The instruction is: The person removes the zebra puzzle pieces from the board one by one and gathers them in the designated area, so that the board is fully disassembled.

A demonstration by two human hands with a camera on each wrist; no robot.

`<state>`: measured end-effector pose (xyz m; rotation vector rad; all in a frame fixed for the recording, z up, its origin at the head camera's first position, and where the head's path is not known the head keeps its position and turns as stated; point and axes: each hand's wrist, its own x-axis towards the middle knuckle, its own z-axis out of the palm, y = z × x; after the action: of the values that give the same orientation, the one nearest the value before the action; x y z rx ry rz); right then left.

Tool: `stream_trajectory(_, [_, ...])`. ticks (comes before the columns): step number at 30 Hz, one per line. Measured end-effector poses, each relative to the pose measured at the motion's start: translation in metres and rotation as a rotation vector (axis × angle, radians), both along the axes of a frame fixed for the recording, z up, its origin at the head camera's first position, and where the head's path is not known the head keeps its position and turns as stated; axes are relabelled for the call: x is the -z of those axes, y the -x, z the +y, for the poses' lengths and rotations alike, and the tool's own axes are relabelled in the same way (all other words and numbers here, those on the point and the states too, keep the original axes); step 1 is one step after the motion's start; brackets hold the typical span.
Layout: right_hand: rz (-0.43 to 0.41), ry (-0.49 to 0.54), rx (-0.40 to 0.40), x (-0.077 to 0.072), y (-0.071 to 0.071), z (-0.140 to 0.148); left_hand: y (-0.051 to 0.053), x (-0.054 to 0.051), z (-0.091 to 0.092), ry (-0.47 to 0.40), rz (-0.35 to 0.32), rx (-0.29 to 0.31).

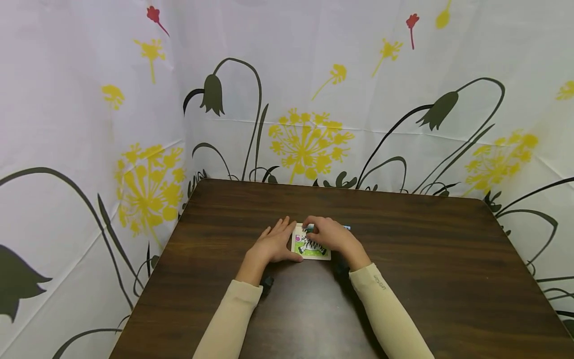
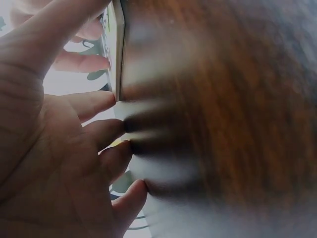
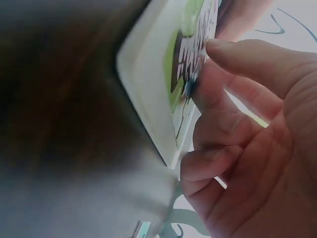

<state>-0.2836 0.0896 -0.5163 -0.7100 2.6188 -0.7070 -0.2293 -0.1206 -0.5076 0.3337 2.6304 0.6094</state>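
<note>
White cloth (image 1: 278, 45) printed with yellow and red blooms and drooping grey bellflowers hangs behind a dark wood-grain desk (image 1: 426, 239).

From the head view, a small square board (image 1: 312, 255) bearing a zebra picture (image 1: 314, 245) lies flat near the desk's middle, where both hands meet comfortably. At its nine o'clock sits the left hand (image 1: 275, 244), fingers straight and spread, thumb by the near corner, apparently bracing the board so it cannot slide. At its two o'clock the right hand (image 1: 333, 234) bends over the picture with curled fingers, seemingly left free for finer work. Just past it, also toward two o'clock, peeks the blue edge (image 1: 347, 228) of something flat.

In the left wrist view the board shows edge-on at eleven o'clock. The forefinger's tip meets its corner, while the other fingertips rest on the desk, probably for steadiness.

In the right wrist view the board fills twelve o'clock, with thumb and fingers bent at its face. A dark blue spot (image 3: 189, 88) there is too blurred to tell whether they grip a piece or merely touch.
</note>
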Motion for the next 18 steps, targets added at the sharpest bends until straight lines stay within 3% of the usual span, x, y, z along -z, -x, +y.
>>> stream_trajectory(9, [-0.022,0.014,-0.022,0.002,0.014,-0.008,-0.001,-0.004,-0.001,-0.003,-0.014,0.000])
stream_trajectory(18, [-0.022,0.010,-0.004,0.007,0.018,-0.010,0.000,-0.001,-0.001,-0.011,-0.013,0.007])
